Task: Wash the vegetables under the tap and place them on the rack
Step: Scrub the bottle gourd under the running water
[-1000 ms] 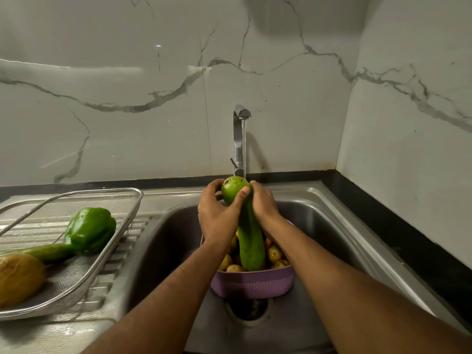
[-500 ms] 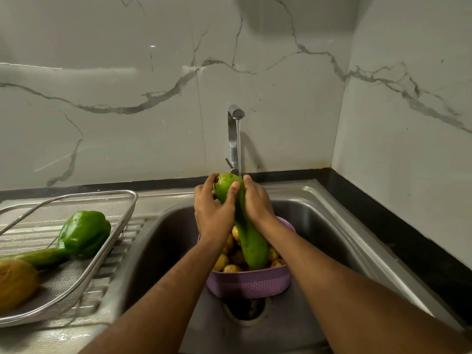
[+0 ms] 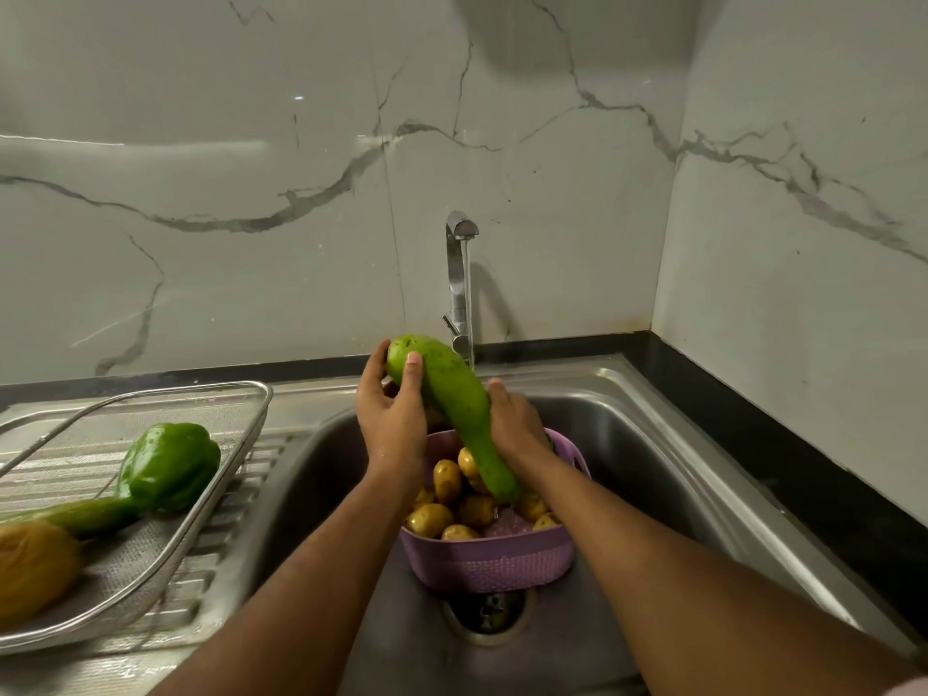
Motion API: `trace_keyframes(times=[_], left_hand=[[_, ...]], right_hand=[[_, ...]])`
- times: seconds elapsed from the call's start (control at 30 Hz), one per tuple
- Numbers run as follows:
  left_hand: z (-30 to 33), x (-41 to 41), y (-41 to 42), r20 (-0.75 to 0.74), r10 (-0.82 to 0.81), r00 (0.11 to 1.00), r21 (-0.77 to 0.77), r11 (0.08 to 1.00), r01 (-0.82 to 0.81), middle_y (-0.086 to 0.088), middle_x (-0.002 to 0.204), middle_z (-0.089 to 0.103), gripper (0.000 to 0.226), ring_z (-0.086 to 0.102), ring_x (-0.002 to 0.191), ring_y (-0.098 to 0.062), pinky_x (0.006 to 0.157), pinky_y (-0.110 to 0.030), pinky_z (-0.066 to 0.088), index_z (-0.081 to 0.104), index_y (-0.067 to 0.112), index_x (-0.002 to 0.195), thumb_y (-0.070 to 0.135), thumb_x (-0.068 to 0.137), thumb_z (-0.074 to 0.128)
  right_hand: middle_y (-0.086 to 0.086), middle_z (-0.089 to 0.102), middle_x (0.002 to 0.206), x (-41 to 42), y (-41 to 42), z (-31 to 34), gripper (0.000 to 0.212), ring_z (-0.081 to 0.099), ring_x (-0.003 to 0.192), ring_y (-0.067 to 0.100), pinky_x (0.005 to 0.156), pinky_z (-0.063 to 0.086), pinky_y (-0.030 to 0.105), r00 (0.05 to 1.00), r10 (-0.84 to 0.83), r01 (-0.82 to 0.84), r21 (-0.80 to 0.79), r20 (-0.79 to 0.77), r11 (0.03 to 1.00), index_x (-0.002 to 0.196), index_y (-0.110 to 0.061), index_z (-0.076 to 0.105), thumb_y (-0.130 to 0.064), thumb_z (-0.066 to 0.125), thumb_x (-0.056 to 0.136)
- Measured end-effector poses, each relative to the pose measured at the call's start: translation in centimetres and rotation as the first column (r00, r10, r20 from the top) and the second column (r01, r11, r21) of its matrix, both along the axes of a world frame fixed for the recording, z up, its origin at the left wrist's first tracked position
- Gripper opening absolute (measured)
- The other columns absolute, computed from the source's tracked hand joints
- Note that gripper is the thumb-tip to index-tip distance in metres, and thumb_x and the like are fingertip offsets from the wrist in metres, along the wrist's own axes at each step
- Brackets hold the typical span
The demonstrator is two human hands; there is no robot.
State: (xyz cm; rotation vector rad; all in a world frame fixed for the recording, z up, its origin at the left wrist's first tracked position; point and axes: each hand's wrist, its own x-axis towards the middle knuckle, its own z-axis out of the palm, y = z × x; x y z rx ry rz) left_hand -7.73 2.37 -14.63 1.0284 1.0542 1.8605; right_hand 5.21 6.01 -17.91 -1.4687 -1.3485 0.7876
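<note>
A long green gourd (image 3: 454,399) is held tilted over the sink, its thick end up and to the left. My left hand (image 3: 394,419) grips that thick end, thumb across it. My right hand (image 3: 517,427) wraps the gourd's middle from the right. Water runs from the steel tap (image 3: 458,273) just behind the gourd. Below, a purple basket (image 3: 492,565) holds several small yellow potatoes (image 3: 447,482). The wire rack (image 3: 165,535) on the left carries a green bell pepper (image 3: 168,467), a long green vegetable (image 3: 85,514) and a brownish-yellow one (image 3: 35,570).
The steel sink (image 3: 648,459) has its drain (image 3: 489,612) in front of the basket. The rack rests on the ribbed draining board (image 3: 221,560). Marble walls stand behind and to the right, with a black counter strip (image 3: 783,444) along the sink's right side.
The gourd has tipped from nearly upright to slanting, its top swinging left. My right hand has slid down from the top to the middle.
</note>
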Motion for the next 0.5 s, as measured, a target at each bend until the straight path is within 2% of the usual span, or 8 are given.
trace_keyframes(times=[0.07,0.17,0.27,0.37,0.43,0.5], left_hand=[[0.1,0.3,-0.3,0.022,-0.038,0.999,0.013,0.999,0.038,0.016,0.118,0.055,0.043,0.064,0.102,-0.004,0.080,-0.032,0.063,0.054,0.024,0.146,0.021,0.103,0.061],[0.2,0.8,-0.7,0.044,-0.058,0.997,0.055,0.997,0.056,0.012,0.120,0.059,0.043,0.068,0.102,-0.002,0.086,-0.035,0.062,0.056,0.023,0.144,0.014,0.103,0.060],[0.1,1.0,-0.8,0.018,-0.052,0.999,0.078,0.996,0.050,0.003,0.125,0.060,0.042,0.068,0.102,-0.005,0.085,-0.036,0.062,0.059,0.027,0.140,0.011,0.101,0.061],[0.1,1.2,-0.9,-0.036,-0.081,0.996,-0.013,0.997,0.081,0.002,0.127,0.056,0.040,0.064,0.107,-0.014,0.077,-0.032,0.063,0.055,0.034,0.139,0.028,0.100,0.065],[-0.2,1.3,-0.9,-0.110,-0.109,0.988,-0.068,0.993,0.101,0.001,0.129,0.054,0.058,0.062,0.114,-0.019,0.082,-0.038,0.064,0.047,0.040,0.140,0.050,0.089,0.072],[-0.5,1.3,-1.0,-0.211,-0.091,0.973,-0.092,0.993,0.073,0.005,0.125,0.056,0.077,0.063,0.115,-0.020,0.087,-0.043,0.063,0.042,0.045,0.140,0.063,0.074,0.076]], right_hand=[[0.007,0.066,0.090,-0.9,0.1,1.2,0.057,0.063,0.087,0.027,0.084,0.050,0.043,0.999,-0.015,0.018,0.092,-0.035,0.996,0.084,-0.019,0.060,-0.060,0.026,0.103],[0.006,0.065,0.086,-1.7,-0.3,2.2,0.053,0.061,0.081,0.019,0.075,0.046,0.036,0.996,-0.039,0.053,0.169,-0.084,0.984,0.088,-0.014,0.064,-0.048,0.029,0.110],[0.004,0.058,0.070,-1.5,-0.5,1.8,0.056,0.054,0.064,0.017,0.064,0.042,0.034,0.993,-0.036,0.063,0.260,-0.109,0.964,0.075,-0.015,0.057,-0.047,0.028,0.111],[-0.001,0.053,0.060,-1.5,-0.7,1.7,0.059,0.051,0.057,0.014,0.057,0.038,0.031,0.995,-0.093,0.096,0.314,-0.025,0.945,0.066,-0.019,0.050,-0.050,0.027,0.111],[-0.002,0.055,0.060,-1.8,-1.0,2.2,0.061,0.055,0.058,0.013,0.057,0.038,0.029,0.989,-0.146,0.130,0.313,0.028,0.941,0.063,-0.020,0.051,-0.049,0.027,0.111],[-0.003,0.058,0.064,-2.0,-1.1,2.5,0.060,0.058,0.062,0.012,0.058,0.040,0.029,0.978,-0.196,0.163,0.313,0.077,0.936,0.065,-0.020,0.053,-0.047,0.026,0.111]])
